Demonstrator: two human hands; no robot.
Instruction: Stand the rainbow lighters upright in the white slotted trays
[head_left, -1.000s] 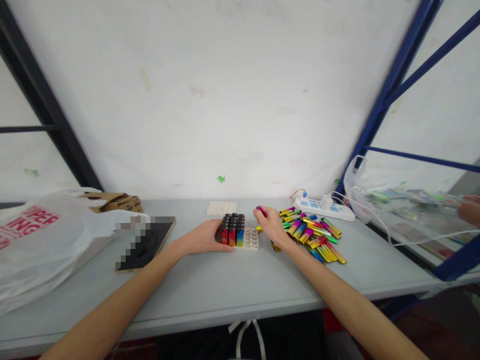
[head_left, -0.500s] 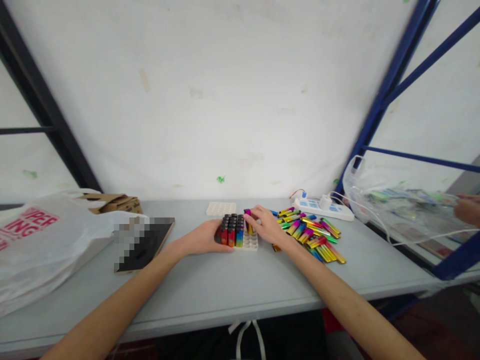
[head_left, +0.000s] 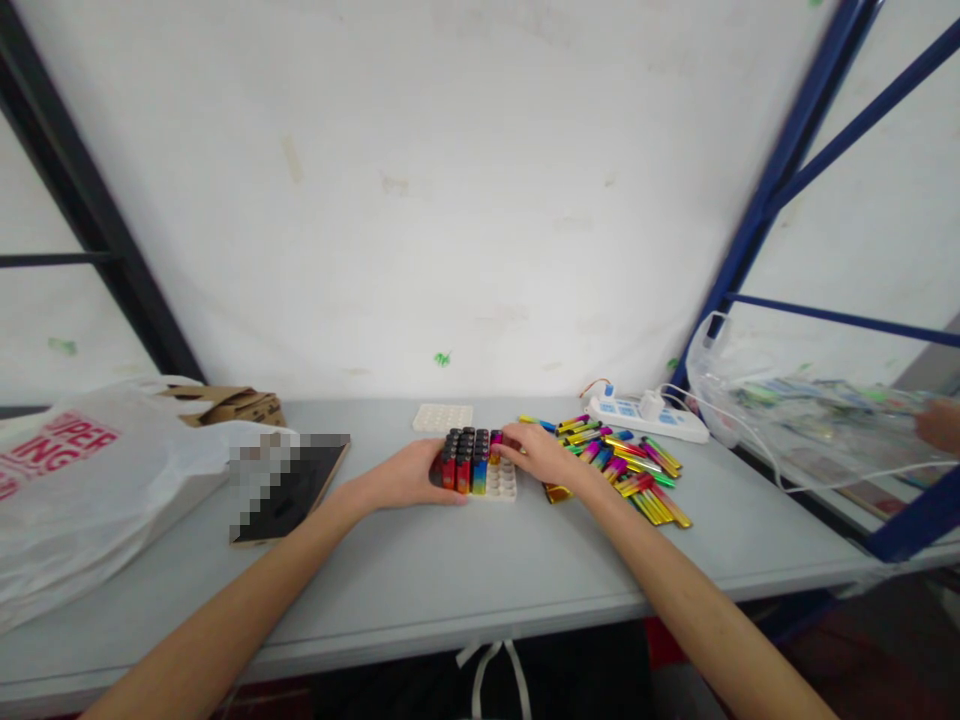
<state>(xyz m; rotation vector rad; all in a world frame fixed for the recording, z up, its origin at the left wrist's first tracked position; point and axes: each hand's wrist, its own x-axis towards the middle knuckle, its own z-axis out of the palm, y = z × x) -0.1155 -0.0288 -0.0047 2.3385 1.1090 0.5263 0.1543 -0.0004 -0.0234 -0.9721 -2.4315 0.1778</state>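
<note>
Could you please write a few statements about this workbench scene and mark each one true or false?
1. The left hand curls around the upright coloured pieces. True.
2. Every pocket of the front tray is filled. False: the right part of the front tray shows empty pockets.
3. The right hand has its fingers on a purple piece. True.
4. The power strip is on the left, beside the plastic bag with red print. False: the power strip lies on the right, behind the loose shiny pieces.
5. The rear tray lies nearer the wall than the front one. True.
</note>
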